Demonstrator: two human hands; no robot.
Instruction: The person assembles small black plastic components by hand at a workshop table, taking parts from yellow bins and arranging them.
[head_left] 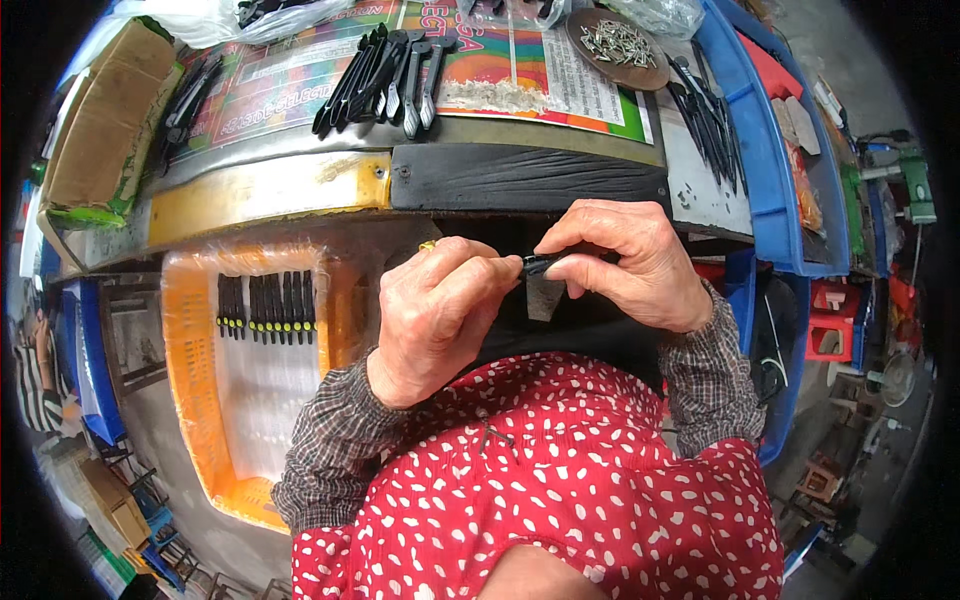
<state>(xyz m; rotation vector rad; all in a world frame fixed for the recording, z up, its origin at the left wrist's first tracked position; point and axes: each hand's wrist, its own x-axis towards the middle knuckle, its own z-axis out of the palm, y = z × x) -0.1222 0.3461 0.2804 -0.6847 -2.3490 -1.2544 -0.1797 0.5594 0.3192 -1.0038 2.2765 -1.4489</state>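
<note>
A small, slim black piece point(537, 265) is held between my two hands in front of the bench edge. My left hand point(440, 305) pinches one end with bent fingers, and a gold-coloured ring shows on it. The other end is gripped by the thumb and fingers of my right hand point(630, 260). Fingers cover much of the piece, so its exact kind is hidden. Beyond my hands, a heap of long black pieces with grey parts point(385, 78) lies on the bench. A round brown dish point(640, 76) holds many small silver pins.
An orange basket point(200, 400) lined with plastic stands at left, with rows of black pieces bearing yellow-green dots point(270, 305). A worn cardboard box point(115, 115) sits on the bench's left. More black strips point(705, 120) lie beside a blue crate point(765, 190) at right. The dark wooden bench edge point(530, 178) runs ahead.
</note>
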